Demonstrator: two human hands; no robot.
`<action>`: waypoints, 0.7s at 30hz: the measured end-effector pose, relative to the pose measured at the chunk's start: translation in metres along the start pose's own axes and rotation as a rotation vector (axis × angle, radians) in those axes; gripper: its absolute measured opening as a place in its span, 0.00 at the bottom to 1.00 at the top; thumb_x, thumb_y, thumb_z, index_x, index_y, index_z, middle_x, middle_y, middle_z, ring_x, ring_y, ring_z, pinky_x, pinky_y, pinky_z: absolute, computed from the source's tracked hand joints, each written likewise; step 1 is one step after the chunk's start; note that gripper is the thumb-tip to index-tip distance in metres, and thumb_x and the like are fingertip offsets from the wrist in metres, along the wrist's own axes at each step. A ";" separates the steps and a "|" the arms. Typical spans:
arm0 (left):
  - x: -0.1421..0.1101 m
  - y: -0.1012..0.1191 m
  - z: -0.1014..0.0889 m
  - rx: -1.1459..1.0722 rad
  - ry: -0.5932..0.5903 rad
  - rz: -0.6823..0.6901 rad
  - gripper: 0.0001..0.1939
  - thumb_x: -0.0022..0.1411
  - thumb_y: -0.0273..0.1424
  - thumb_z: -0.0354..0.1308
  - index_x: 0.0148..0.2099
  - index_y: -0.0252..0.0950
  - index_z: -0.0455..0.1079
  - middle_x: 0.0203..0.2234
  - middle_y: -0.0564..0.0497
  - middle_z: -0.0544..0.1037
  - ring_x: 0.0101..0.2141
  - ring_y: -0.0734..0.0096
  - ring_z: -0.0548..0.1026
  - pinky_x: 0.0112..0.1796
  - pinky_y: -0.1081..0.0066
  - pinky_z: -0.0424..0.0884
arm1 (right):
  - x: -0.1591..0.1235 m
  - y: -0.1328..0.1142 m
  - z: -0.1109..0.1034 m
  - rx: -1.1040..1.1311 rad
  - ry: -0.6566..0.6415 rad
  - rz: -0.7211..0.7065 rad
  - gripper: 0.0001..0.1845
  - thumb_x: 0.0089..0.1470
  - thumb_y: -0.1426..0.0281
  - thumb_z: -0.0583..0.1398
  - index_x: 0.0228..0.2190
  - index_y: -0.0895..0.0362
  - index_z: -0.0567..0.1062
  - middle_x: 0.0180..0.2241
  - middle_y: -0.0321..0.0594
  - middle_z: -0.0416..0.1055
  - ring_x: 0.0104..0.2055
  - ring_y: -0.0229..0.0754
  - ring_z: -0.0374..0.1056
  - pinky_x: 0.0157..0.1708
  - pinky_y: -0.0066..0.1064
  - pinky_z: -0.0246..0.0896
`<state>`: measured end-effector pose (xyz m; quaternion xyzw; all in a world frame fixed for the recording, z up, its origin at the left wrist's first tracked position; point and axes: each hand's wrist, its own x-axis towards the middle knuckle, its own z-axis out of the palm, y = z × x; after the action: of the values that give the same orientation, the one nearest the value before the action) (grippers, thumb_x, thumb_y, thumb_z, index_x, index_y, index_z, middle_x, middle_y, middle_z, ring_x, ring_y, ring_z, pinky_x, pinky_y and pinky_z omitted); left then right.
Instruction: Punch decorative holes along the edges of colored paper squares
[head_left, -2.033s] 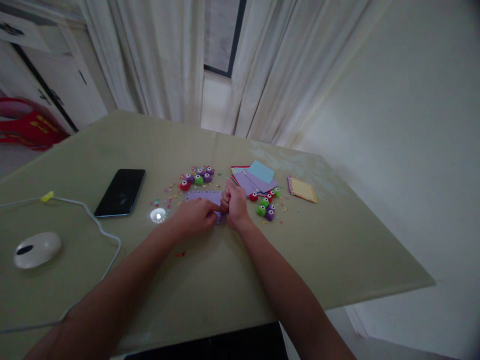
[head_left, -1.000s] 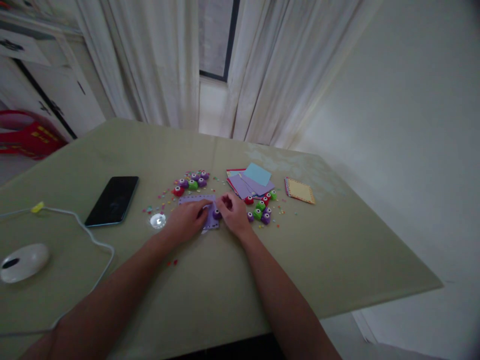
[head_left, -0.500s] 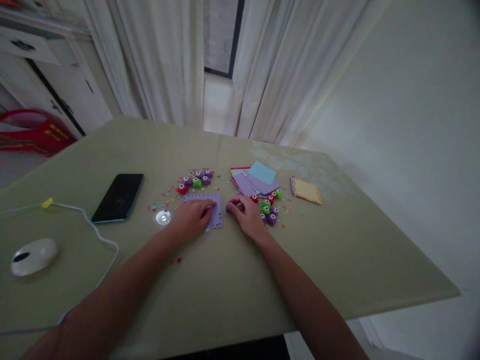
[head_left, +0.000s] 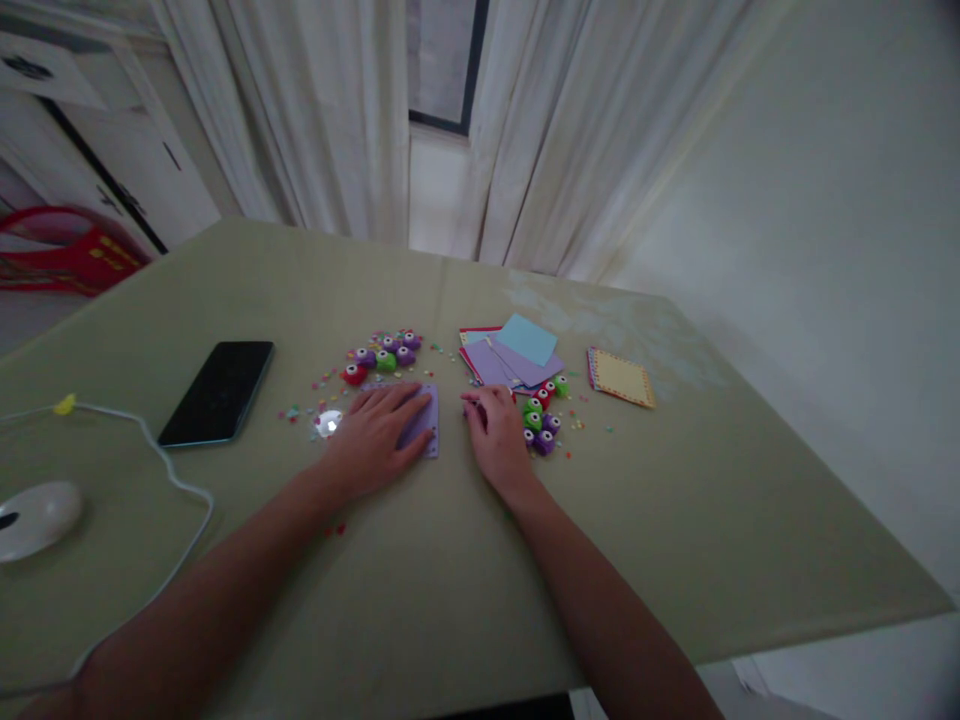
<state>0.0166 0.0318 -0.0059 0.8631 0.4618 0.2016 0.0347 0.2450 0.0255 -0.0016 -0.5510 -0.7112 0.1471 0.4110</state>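
Observation:
My left hand [head_left: 375, 430] lies flat with fingers spread on a purple paper card [head_left: 424, 428] on the olive table [head_left: 420, 600]. My right hand [head_left: 496, 432] rests palm down on the table just right of the card, fingers stretched out, with nothing visible in it. A cluster of small green, red and purple punch tools [head_left: 541, 415] sits right beside my right hand. Another cluster of these punch tools [head_left: 382, 356] lies just beyond my left hand.
A stack of coloured paper sheets [head_left: 511, 355] and a yellow card [head_left: 621, 377] lie at the back right. A black phone [head_left: 217, 391], a white mouse [head_left: 36, 518] with its cable [head_left: 176, 485], and a small shiny disc [head_left: 328, 423] lie to the left. Tiny paper bits are scattered about.
Two seconds ago both hands were pinched together over the card's right edge. They have since parted: the left now lies flat on the card, the right rests open beside it.

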 end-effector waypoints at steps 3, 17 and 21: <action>-0.001 0.000 0.002 -0.021 -0.036 0.013 0.30 0.75 0.48 0.53 0.71 0.39 0.67 0.70 0.41 0.69 0.66 0.47 0.69 0.66 0.48 0.62 | -0.002 -0.003 -0.002 -0.081 0.065 -0.063 0.18 0.64 0.81 0.54 0.48 0.58 0.80 0.48 0.50 0.72 0.50 0.49 0.72 0.54 0.41 0.69; -0.001 0.011 0.000 -0.049 -0.118 0.023 0.34 0.67 0.46 0.62 0.68 0.32 0.72 0.65 0.34 0.74 0.68 0.39 0.67 0.70 0.46 0.56 | 0.082 -0.089 0.066 -0.050 -0.380 -0.329 0.18 0.67 0.80 0.59 0.53 0.54 0.79 0.56 0.46 0.76 0.63 0.46 0.68 0.66 0.41 0.61; -0.001 0.011 0.001 -0.058 -0.148 0.018 0.33 0.67 0.46 0.61 0.67 0.31 0.72 0.62 0.33 0.77 0.63 0.39 0.74 0.66 0.48 0.64 | 0.102 -0.097 0.091 -0.274 -0.595 -0.403 0.17 0.62 0.84 0.62 0.48 0.56 0.82 0.52 0.45 0.79 0.57 0.46 0.72 0.60 0.35 0.65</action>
<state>0.0251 0.0246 -0.0046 0.8785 0.4439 0.1510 0.0921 0.1072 0.1063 0.0488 -0.3831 -0.9066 0.1205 0.1299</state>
